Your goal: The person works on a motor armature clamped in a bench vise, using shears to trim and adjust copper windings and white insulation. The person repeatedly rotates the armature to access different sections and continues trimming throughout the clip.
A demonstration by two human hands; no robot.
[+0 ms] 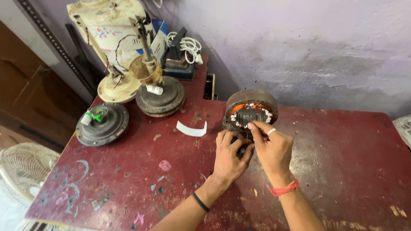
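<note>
Stator [251, 112] stands on edge near the middle of the red table [342, 162], tilted so its open face looks toward you, orange windings and white sleeves showing inside the brown steel ring. It looks heavy and stiff, a stack of metal that will not flex, but the copper wire and the sleeves are likely delicate and easy to nick. Take it by the outer ring or the lower rim, not by the coils.

Going left to right: a pale fan guard [19, 169] sits off the table's left edge. On the table a dark motor housing [102, 123] lies flat, with a cream one [117, 87] and another dark one [160, 96] with a shaft behind it. A white paper strip [192, 129] lies just left of the stator.

Your left hand [229, 156] is curled just below the stator, its fingers pressed together around a small dark part; you cannot tell what that part is. Your right hand [274, 147], ringed, touches the stator's lower rim, thumb and forefinger pinching at the white sleeves there. Both hands meet at the near bottom edge.
</note>
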